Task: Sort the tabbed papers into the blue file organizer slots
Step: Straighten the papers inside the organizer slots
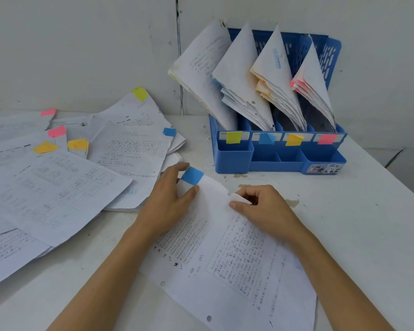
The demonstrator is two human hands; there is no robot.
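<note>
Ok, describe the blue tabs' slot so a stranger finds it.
Find the blue file organizer by the wall, right of the loose papers. Take the second slot of four from the left. Its label alone is blue, between lime and orange.

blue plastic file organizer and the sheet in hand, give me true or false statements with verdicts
1. The blue plastic file organizer has four colour-labelled slots. True.
2. The left hand and right hand both hold the white printed sheet. True.
3. That sheet carries a pink tab. False: its tab is the blue tab.
4. Pink marks the organizer's leftmost slot. False: the pink label marks the rightmost slot.
</note>
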